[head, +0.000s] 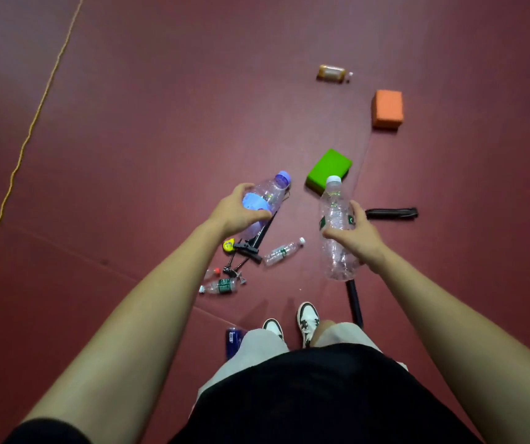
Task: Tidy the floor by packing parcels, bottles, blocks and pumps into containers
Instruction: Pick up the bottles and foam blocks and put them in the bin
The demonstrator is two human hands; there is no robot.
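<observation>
My left hand grips a clear bottle with a purple cap and purple label, held above the floor. My right hand grips a clear bottle with a white cap, upright in front of me. On the red floor lie a green block, an orange block, an amber bottle, a small clear bottle, two more small bottles and black pumps, one pump partly hidden under my left hand.
A blue can lies by my left shoe. Behind my right hand a black pump tube runs along the floor. A yellow cord crosses the mat at the left. No container is in view.
</observation>
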